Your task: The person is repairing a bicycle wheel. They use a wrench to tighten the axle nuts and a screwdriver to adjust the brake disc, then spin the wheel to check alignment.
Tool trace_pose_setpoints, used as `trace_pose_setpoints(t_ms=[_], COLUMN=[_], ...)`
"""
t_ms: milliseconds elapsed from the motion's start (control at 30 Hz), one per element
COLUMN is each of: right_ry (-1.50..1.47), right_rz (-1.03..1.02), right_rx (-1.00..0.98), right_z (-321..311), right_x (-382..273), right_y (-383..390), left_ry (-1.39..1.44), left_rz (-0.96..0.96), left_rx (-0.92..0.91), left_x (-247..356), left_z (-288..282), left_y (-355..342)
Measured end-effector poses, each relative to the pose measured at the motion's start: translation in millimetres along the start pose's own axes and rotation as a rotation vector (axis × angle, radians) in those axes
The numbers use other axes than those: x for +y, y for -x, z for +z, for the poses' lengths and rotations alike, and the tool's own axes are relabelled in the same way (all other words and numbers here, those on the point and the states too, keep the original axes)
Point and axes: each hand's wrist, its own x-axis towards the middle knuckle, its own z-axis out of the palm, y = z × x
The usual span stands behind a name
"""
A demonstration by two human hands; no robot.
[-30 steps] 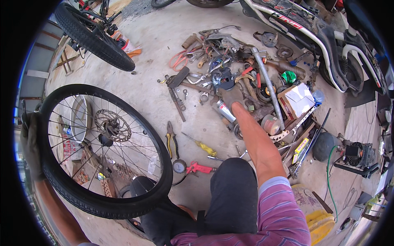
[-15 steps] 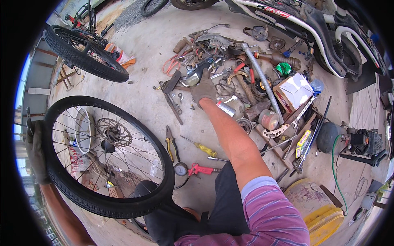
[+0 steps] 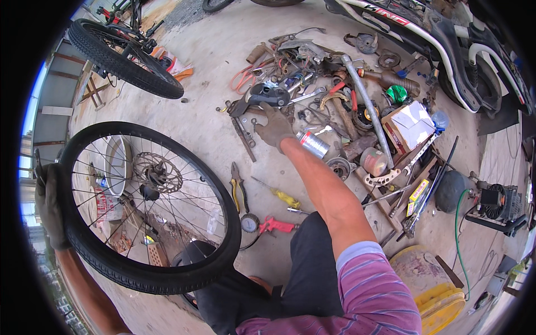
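Right grip [image 3: 275, 129]: gloved, just above the centre of the frame; fingers point up the frame, thumb stands away to the left, and I can see nothing held between them.
Dark curved part [image 3: 273, 96]: directly above those fingertips, its long axis running roughly left to right; the right grip is far nearer than the left. Whether the fingertips touch it, I cannot tell.
Silver can [image 3: 314, 145]: lying tilted, just right of the right wrist.
Scrap-and-tool heap [image 3: 335, 103]: upper centre to right, so overlapped that many pieces cannot be told apart.
Left grip [image 3: 53, 206]: gloved, far left of the frame, against the tyre's outer edge; how tightly its fingers close is hard to make out.
Spoked wheel [image 3: 158, 172]: left half of the frame, tilted, brake disc showing; its lower right covers part of the left knee.
Concrete floor [image 3: 212, 111]: below the heap, pliers [image 3: 238, 188], a yellow-handled screwdriver [image 3: 285, 197] and a red air gun [image 3: 277, 225].
Frame edges: black fisheye rim cuts off the motorbike [image 3: 419, 33], upper right.
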Motion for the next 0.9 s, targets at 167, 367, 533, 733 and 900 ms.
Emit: trace_pose_setpoints(t_ms=[167, 367, 533, 733, 900], right_ry=[0.04, -0.086, -0.307, -0.558, -0.367], right_rz=[0.034, 0.017, -0.034, -0.271, -0.301], right_rx=[-0.043, -0.244, -0.408, -0.398, -0.255], right_z=[23, 37, 39, 59, 77], right_x=[12, -10, -80, -181, -202], right_y=[16, 56, 100, 131, 137], left_ry=[0.353, 0.329, 0.341, 0.698, 0.957], left_rz=[-0.218, -0.162, -0.056, -0.281, -0.393], left_rx=[0.038, 0.076, 0.14, 0.078, 0.011], left_x=[22, 44, 74, 123, 139], left_z=[1, -1, 1, -7, -10], left_y=[2, 2, -2, -9, -15])
